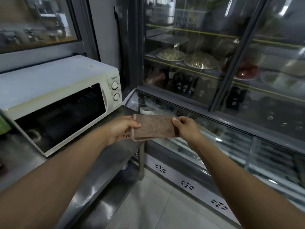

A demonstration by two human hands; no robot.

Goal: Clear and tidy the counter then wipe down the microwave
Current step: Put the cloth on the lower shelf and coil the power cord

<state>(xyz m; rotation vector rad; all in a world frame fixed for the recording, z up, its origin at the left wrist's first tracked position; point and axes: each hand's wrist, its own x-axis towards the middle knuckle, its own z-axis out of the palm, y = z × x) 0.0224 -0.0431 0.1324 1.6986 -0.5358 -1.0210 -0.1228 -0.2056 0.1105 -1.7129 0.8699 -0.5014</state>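
Note:
A brown folded cloth (154, 127) is stretched between both hands, in the air just past the right end of the steel counter (97, 176). My left hand (122, 129) pinches its left edge. My right hand (185, 127) pinches its right edge. The white microwave (54, 90) stands on the counter to the left of the hands, its dark door shut and two round dials at its right side.
A glass-fronted display fridge (222, 63) with plates of food and bottles fills the right side, a low glass case (214, 142) below it. A green object (4, 126) sits at the far left edge. Tiled floor (148, 204) lies between counter and case.

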